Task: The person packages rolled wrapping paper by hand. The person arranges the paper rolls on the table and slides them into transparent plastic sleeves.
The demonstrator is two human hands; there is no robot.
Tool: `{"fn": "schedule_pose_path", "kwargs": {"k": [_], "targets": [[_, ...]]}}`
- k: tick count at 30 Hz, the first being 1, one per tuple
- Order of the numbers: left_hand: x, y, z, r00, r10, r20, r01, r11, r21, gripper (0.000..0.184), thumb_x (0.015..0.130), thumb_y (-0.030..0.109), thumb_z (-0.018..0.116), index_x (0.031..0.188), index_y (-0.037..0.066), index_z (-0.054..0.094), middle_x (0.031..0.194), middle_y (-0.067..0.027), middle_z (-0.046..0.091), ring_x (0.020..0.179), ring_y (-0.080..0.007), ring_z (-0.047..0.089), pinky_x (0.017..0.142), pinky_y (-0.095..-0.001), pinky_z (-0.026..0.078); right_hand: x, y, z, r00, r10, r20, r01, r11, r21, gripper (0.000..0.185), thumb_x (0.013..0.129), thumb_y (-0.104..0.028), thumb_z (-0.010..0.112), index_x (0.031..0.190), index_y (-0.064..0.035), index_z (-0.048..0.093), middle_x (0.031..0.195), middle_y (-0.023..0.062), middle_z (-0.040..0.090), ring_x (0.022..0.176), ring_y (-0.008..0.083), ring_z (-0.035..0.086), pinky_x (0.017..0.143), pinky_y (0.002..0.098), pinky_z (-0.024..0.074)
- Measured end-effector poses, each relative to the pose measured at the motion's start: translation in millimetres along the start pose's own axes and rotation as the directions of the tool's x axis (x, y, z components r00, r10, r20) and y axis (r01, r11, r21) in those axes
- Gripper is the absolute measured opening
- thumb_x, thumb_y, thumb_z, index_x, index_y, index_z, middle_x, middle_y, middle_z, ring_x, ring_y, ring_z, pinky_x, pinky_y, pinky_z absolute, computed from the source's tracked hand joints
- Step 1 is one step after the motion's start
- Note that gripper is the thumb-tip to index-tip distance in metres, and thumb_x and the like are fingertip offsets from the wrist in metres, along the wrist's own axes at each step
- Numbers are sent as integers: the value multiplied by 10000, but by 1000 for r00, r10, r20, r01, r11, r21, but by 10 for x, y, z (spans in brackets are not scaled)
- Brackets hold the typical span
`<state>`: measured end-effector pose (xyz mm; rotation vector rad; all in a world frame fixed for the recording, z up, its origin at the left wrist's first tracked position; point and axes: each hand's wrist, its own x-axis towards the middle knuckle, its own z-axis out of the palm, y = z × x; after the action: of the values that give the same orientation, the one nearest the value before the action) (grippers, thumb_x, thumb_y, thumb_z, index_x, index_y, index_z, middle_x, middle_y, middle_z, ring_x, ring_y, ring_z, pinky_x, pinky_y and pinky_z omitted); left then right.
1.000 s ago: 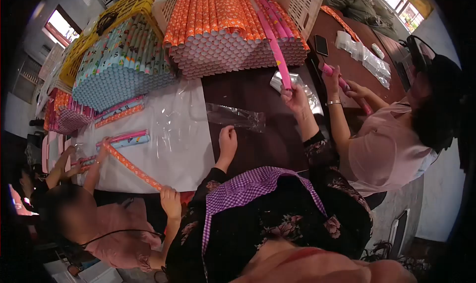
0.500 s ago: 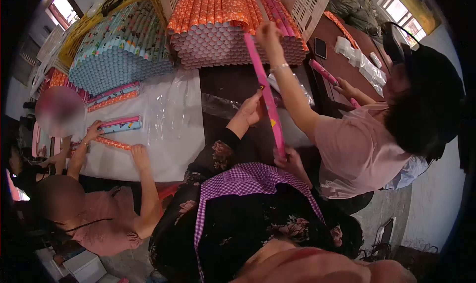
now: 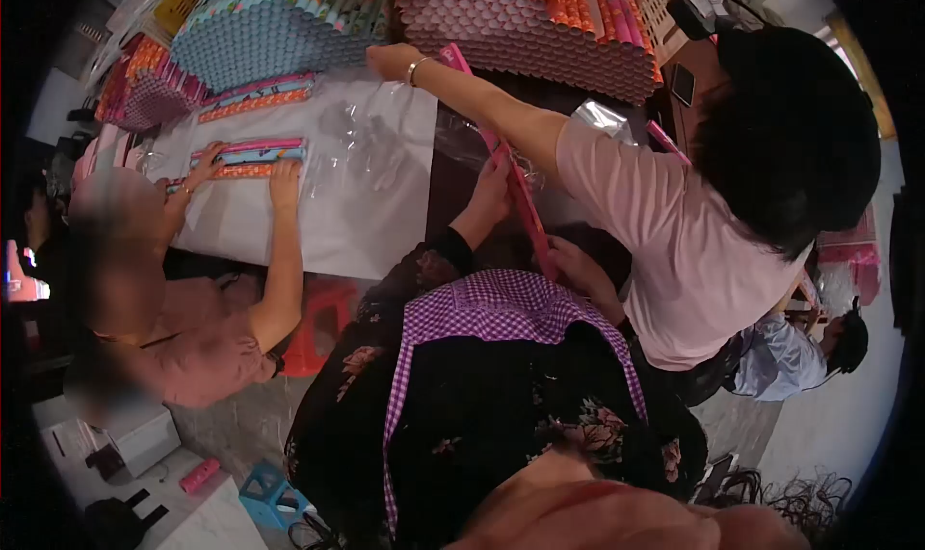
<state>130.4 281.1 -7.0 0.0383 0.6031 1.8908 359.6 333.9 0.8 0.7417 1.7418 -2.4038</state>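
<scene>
A long pink roll of printed wrapping paper (image 3: 528, 203) slants across my lap, its far end up by the stacked rolls. My left hand (image 3: 489, 192) is closed around its middle. Near its lower end, my right hand (image 3: 581, 269) is closed on the same roll. A co-worker's forearm (image 3: 496, 107) crosses over the upper part of the roll and hides some of it. Clear plastic film (image 3: 462, 131) lies on the dark table just beyond my left hand.
Stacks of blue rolls (image 3: 279, 44) and orange rolls (image 3: 525, 35) stand at the back. To the left, another person's hands press a small set of rolls (image 3: 251, 157) on the white sheet (image 3: 376, 194). A phone (image 3: 682, 85) lies at the right, and a red stool (image 3: 323, 328) stands below.
My view has turned, so the stacks appear further right. The right co-worker's arm has swung left across the pink roll. My hands still hold it. The left person's orange roll now lies beside the others.
</scene>
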Motion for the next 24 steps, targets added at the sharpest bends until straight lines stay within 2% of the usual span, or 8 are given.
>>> {"fn": "schedule_pose_path", "kwargs": {"k": [2,4,8,11,16,19,22,24], "targets": [[-47,-37,-55,991,62,-122,-49,993,110,223,1006,308,498,1003,87,530,857,-77,605,785,-225,611,702,-379,520,250,13,18,996,92,0,-92,993,-75,443,884,-220,630,1259,-10,522,1018,61,601,890,109,557,785,274,467],[-52,-120,-164,985,111,-131,-90,983,159,246,1007,327,490,1004,83,530,854,-73,600,776,-220,604,699,-378,515,434,27,193,939,-283,-194,136,826,-547,477,888,-232,642,1291,-28,487,970,71,599,817,128,566,714,295,475],[-105,25,-270,976,2,-217,40,981,192,291,1001,363,485,1000,76,531,849,-66,578,763,-220,579,699,-378,504,601,325,53,946,-309,-92,184,751,-634,528,852,-245,682,1278,-6,480,966,68,599,756,130,576,662,282,477],[-20,143,-470,988,33,-153,-35,999,-11,305,987,388,512,995,85,533,841,-65,566,770,-233,569,705,-398,499,269,-262,272,984,169,-55,-177,913,-368,461,854,-202,671,1239,-10,505,917,38,571,731,109,551,674,269,473],[35,575,-701,993,105,-48,-112,977,-181,298,956,411,577,945,119,518,789,-57,538,716,-228,542,671,-429,480,118,-14,104,989,69,128,-53,991,-125,457,863,-160,655,1259,8,500,915,14,564,765,101,545,720,261,466],[-42,808,-569,985,166,-46,-172,965,-197,285,947,392,596,928,121,509,735,-50,518,647,-213,528,605,-397,468,120,92,-38,930,307,203,-329,941,84,418,869,-166,655,1227,16,540,1107,37,605,1009,165,568,954,298,414],[-129,892,-321,909,290,-301,-275,957,91,278,927,368,625,912,120,502,704,-47,511,599,-203,515,552,-364,457,313,-29,19,972,186,146,-134,941,-309,368,864,-194,672,1158,0,566,1036,33,626,938,175,600,862,313,461],[-155,939,-292,843,347,-411,-282,936,211,259,905,325,656,909,118,500,705,-48,513,589,-192,512,524,-343,450,368,-242,275,992,-46,-120,-68,607,-792,394,884,-260,656,1164,-9,538,886,42,596,786,155,559,734,334,469]]}}
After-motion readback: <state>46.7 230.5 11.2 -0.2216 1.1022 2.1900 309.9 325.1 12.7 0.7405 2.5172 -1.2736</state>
